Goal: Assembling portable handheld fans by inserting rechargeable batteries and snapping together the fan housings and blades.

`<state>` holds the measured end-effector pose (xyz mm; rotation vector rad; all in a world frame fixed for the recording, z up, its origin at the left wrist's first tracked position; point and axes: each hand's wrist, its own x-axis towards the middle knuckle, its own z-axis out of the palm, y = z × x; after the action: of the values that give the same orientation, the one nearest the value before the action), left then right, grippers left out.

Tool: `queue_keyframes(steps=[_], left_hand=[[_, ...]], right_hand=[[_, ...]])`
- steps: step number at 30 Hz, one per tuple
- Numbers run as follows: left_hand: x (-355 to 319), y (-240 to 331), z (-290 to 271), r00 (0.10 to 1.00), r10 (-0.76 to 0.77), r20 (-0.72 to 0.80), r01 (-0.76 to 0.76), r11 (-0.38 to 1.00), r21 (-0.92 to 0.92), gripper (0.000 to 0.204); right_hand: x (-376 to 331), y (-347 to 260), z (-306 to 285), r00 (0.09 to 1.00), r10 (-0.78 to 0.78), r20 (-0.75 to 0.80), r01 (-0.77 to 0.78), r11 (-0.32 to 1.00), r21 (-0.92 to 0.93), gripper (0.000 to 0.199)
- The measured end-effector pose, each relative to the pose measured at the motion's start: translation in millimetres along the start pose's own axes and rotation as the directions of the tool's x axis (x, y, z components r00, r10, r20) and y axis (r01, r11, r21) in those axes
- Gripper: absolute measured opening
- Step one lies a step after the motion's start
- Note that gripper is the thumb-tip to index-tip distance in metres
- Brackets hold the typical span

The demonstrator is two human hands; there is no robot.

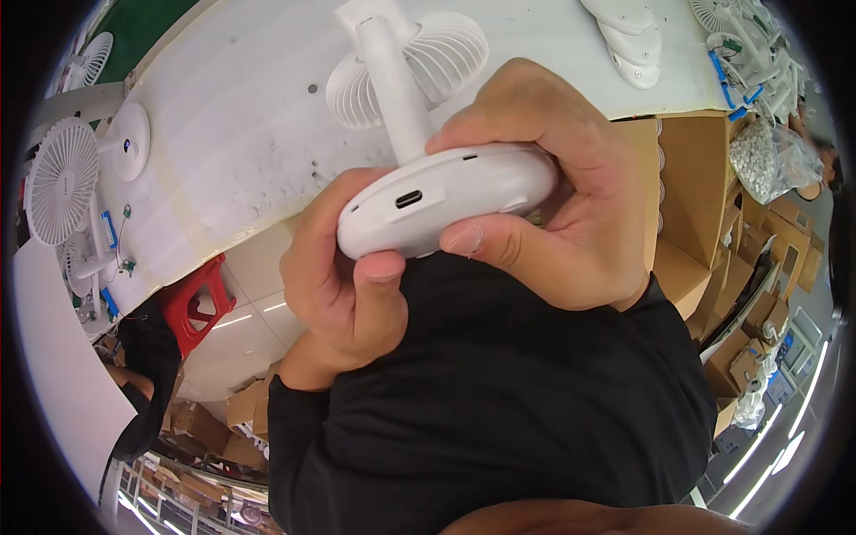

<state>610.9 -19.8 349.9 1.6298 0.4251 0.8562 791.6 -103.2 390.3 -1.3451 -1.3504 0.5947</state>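
Between both hands is a small white desk fan, its round base (446,201) turned toward me. A charging port shows on the base's rim, with small slots near it. The fan's stem runs away from me to its ribbed fan head (450,58) over the white table. My left hand (348,276) grips the base's left side, thumb below and fingers behind. My right hand (562,187) grips the right side, thumb pressed to the lower edge and index finger along the top near the stem. Some fingertips are hidden behind the base.
More white fans (62,183) stand at the table's left end, with small circuit boards and blue parts. Stacked white base covers (629,45) lie at the far right. An open cardboard box (691,187) stands beside my right arm. A red stool (198,303) is below the table's left edge.
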Motion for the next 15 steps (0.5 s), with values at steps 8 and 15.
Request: queue_keyframes(steps=[8, 15], left_hand=[[11.6, -26.2, -5.3, 0.98, 0.113, -0.167, -0.132, 0.985, -0.108, 0.033], [-19.0, -20.4, -12.8, 0.956, -0.026, -0.292, -0.183, 0.726, -0.664, 0.039]], right_hand=[[2.7, 23.6, 38.4, 0.94, -0.338, -0.052, 0.33, 0.937, -0.116, 0.038], [-51.1, 12.3, 104.2, 0.75, -0.632, -0.195, 0.592, 0.773, -0.229, 0.037]])
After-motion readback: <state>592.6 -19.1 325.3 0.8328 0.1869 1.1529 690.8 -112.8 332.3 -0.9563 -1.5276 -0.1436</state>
